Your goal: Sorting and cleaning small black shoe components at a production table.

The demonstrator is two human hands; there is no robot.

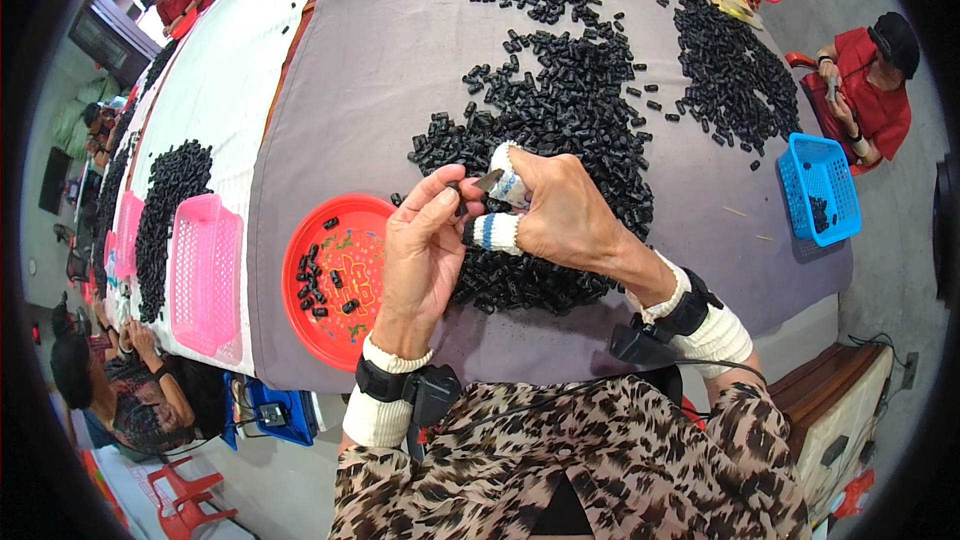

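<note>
Between its thumb and fingertips, my left hand (415, 265) pinches a small black piece (458, 199). My right hand (570, 208), with white knitted covers on some fingers, is closed round a small knife; its short blade (489, 179) points at the piece. Both hands meet above the near side of a big heap of short black cylindrical pieces (560, 90). To the left of my left hand lies a round red tray (325, 212) with a patterned bottom, holding several black pieces. The knife's handle is hidden inside my right hand.
A grey cloth (365, 60) covers the table. Pink baskets (207, 275) and another black heap (172, 210) lie on white cloth at left. At right are a blue basket (818, 185) and another heap (735, 70). Other people (860, 90) sit around the edges.
</note>
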